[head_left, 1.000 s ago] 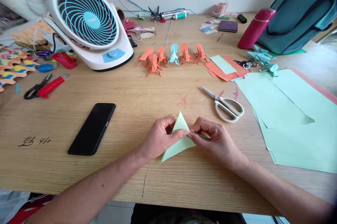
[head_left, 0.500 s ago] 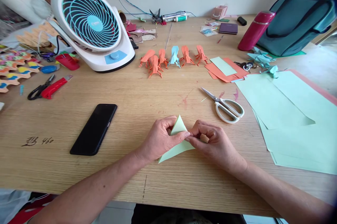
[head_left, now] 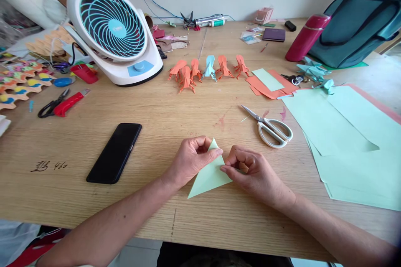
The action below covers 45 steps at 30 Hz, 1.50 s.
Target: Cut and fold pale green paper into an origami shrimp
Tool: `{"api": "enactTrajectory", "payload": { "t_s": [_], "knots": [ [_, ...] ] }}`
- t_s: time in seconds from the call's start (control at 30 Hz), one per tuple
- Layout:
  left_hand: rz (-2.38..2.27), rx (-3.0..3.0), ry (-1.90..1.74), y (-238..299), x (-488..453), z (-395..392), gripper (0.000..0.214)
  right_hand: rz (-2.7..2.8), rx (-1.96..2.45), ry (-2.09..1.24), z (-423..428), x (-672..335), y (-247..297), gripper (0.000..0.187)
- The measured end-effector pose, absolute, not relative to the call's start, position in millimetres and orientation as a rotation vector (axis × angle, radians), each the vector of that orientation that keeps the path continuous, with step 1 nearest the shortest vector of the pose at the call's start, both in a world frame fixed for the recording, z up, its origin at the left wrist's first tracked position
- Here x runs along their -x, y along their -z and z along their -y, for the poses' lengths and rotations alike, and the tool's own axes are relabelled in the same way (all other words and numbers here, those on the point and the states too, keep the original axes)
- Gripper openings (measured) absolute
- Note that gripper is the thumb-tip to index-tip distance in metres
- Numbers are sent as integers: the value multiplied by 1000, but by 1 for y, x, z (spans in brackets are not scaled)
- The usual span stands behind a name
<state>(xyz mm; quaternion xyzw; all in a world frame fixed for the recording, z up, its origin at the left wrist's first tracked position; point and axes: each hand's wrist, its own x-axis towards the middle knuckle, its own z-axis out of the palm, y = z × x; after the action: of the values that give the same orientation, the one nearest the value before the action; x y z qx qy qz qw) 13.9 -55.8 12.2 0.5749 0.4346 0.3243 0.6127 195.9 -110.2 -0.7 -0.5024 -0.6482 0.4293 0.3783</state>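
A pale green sheet of paper [head_left: 210, 177], folded into a triangle, is held low over the front of the table with its tip pointing away from me. My left hand [head_left: 191, 159] pinches it near the tip, thumb on top and fingers behind. At its right edge, my right hand [head_left: 250, 171] grips the paper between thumb and curled fingers. That hand hides the right corner. White-handled scissors [head_left: 272, 128] lie beyond my right hand, blades partly closed. A black phone [head_left: 114, 153] rests on the table left of my left hand.
Several folded orange paper figures [head_left: 186, 78] and a blue one [head_left: 209, 67] stand mid-table. Large green sheets [head_left: 351, 154] cover the right side. A white fan [head_left: 125, 45], pruning shears [head_left: 53, 104], a red-handled cutter [head_left: 69, 103], a pink bottle [head_left: 308, 37] and a teal bag [head_left: 360, 29] surround the work area.
My left thumb has shifted up toward the tip, and my right fingers sit slightly lower along the right edge. More of the triangle's face shows. The whole view has shifted slightly.
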Motion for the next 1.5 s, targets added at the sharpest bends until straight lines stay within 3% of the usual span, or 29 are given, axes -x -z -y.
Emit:
{"api": "enactTrajectory", "payload": {
  "t_s": [0.37,0.67,1.0,1.5],
  "knots": [
    [-959,-1215,-883,-7,-8,47,28,1641,1246,-1255,112,-193,2,18],
    [-906,-1361,-688,-12,-7,49,30,1231,1279,-1321,103,-201,7,32],
    [-899,-1478,-669,-7,-9,50,26,1225,1242,-1367,102,-202,11,34],
    [-927,-1408,-664,-10,-6,47,39,987,1276,-1472,96,-212,8,42]
  ]
}}
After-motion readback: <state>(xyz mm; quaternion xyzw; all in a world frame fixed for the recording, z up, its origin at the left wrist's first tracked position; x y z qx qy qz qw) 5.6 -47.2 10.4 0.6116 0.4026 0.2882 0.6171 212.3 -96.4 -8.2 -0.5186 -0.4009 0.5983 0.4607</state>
